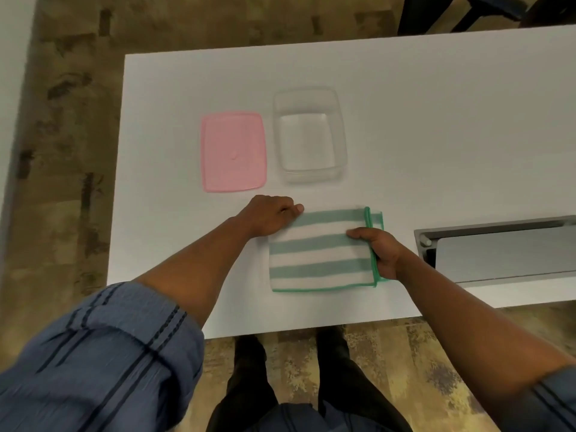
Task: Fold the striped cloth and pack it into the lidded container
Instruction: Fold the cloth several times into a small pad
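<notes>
At far left, a rolled blue sleeve (103,363) with dark stripes, cut off by the frame's lower edge. On the white table (436,120), left of centre: a pink lid (233,151), lying flat, apart from its box. Just beside it to the right, a clear container (310,134), open and empty, its walls faint against the tabletop. Nearer the table's front edge: left hand (270,216), fingers curled, thumb pressed on the far left corner of the striped cloth (321,252); whether it pinches the fabric cannot be told. Cloth folded, teal and white bands, green hem, flat on the table. Right hand (378,251) grasping the cloth's right edge, thumb on top, fingers hidden beneath. At far right, a grey recessed tray (505,254) in the tabletop, cut off by the frame.
</notes>
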